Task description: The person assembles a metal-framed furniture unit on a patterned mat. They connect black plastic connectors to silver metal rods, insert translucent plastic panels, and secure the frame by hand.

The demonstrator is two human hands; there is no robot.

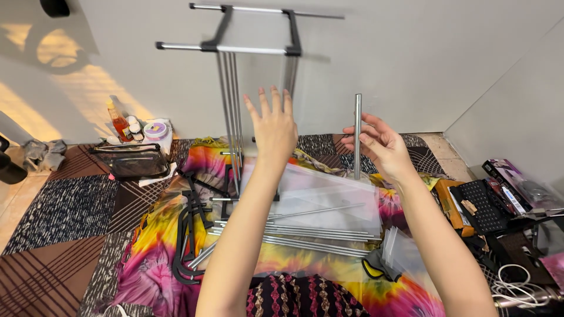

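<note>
Left hand (275, 126) spread flat, perhaps touching upright rack (232, 105), right hand (379, 144) pinching slim metal tube (357, 135)

We see a smooth, shiny metal rod (357, 135), matching metal tubes (305, 240) on soft tie-dye cloth (170, 235), matt black plastic brackets (188, 235), and clear glossy plastic sheets (329, 199).

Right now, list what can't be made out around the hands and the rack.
- Rack base: head view, hidden behind the left hand and forearm.
- Upper rail: its far right end fades against the wall.
- Rod in the right hand: its lower end is lost behind clear plastic sheets.
- Bottles by the wall: too small to identify.
</note>
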